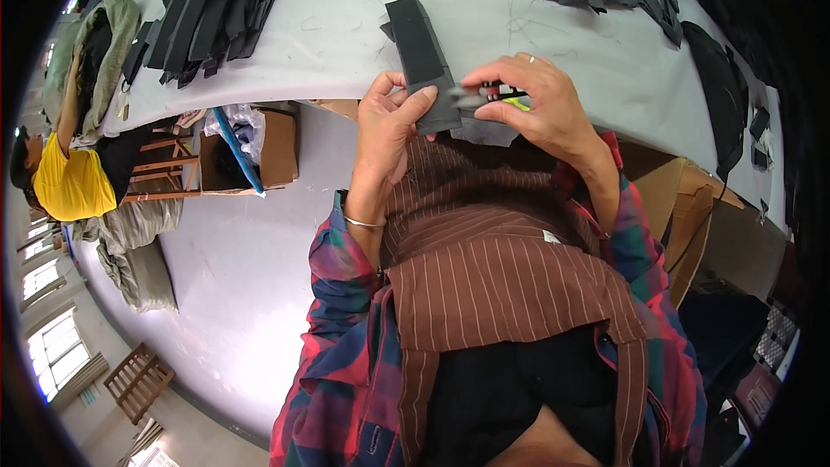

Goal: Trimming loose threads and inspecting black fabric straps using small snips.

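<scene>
Brown pinstriped cloth apron fills the lower centre of the frame. Above it, the left hand pinches a long, flat, dark-grey fabric strip, upper centre; the right hand grips a small, blurred metal-bladed tool beside its edge. Dark flat strips lie upper left on the whitish surface.

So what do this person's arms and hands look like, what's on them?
The plaid sleeves are red, blue and green. There are no gloves. The left hand has a thin, shiny bangle at its wrist, and the right hand wears a ring.
</scene>
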### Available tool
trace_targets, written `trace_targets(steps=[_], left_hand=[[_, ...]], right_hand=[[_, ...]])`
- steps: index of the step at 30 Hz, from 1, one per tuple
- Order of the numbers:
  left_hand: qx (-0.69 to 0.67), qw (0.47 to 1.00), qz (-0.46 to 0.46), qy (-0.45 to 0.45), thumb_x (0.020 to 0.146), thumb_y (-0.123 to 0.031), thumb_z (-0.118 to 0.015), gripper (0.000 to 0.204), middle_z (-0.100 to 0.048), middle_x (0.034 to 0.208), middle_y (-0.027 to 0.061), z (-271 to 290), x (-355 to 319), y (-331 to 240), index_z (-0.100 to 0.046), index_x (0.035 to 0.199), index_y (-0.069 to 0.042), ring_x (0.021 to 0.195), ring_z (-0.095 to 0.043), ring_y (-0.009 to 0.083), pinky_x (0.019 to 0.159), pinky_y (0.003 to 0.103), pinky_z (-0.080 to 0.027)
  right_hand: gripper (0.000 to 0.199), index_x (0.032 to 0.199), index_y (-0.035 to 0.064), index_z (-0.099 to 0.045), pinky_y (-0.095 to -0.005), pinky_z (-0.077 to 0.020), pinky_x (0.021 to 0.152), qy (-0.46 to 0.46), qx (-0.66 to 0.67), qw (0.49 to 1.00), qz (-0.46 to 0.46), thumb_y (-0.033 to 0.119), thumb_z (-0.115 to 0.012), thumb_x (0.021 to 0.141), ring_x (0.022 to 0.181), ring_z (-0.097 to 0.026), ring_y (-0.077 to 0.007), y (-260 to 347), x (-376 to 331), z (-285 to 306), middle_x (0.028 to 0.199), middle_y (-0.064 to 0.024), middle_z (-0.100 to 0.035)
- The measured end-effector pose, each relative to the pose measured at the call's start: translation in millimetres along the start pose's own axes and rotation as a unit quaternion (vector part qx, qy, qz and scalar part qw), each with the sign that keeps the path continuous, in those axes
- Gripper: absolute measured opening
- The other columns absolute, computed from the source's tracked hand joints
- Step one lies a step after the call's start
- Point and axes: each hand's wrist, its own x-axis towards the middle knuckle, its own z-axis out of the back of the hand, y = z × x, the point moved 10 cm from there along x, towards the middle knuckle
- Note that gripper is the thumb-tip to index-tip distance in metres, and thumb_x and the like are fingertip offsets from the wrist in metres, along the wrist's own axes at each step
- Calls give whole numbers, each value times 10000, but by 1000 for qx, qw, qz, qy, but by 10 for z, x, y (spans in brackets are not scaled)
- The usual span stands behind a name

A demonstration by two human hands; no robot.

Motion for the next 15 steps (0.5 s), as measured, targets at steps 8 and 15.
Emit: trace_targets(steps=[8, 15], left_hand=[[16, 998, 26, 54, 860, -64, -643, 206, -651, 799, 80, -98, 3, -7, -484, 989, -46, 579, -610, 106, 432, 213, -454], [4, 996, 35, 77, 865, -63, -640, 205, -651, 790, 81, -147, 12, -7, -480, 992, -45, 569, -609, 102, 421, 209, -457]], right_hand=[[186, 881, 161, -699, -301, -332, 748, 124, -25, 992, 22, 202, -748, 707, 695, -525, -160, 48, -29, -170, 785, 45, -673], [172, 879, 167, -702, -315, -355, 845, 135, -4, 991, 25, 214, -745, 719, 695, -562, -167, 44, -52, -174, 783, 30, -679]])
